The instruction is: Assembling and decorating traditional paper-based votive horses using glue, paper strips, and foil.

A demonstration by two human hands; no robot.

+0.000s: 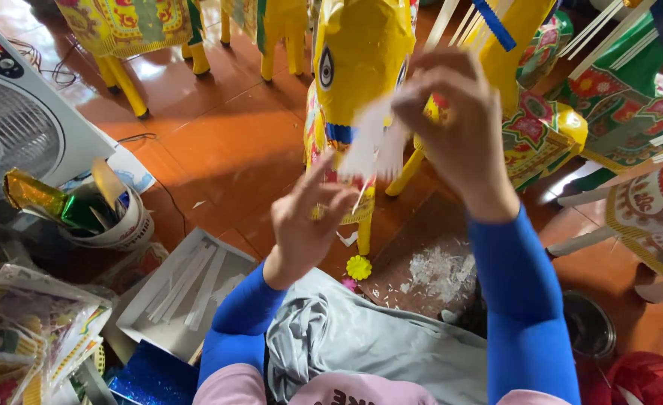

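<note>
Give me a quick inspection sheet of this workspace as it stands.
Surface: red-brown tiled floor, paper scraps scattered.
Job's things: yellow paper horse figure upright; white fringed paper strip at its front.
Clutter: tray of white strips, white tub of foil pieces, small yellow paper flower, grey cloth.
Hands: right hand pinches the strip; left hand open below it.
Cables: black cord by the fan.
Surroundings: white box fan, more paper figures.
</note>
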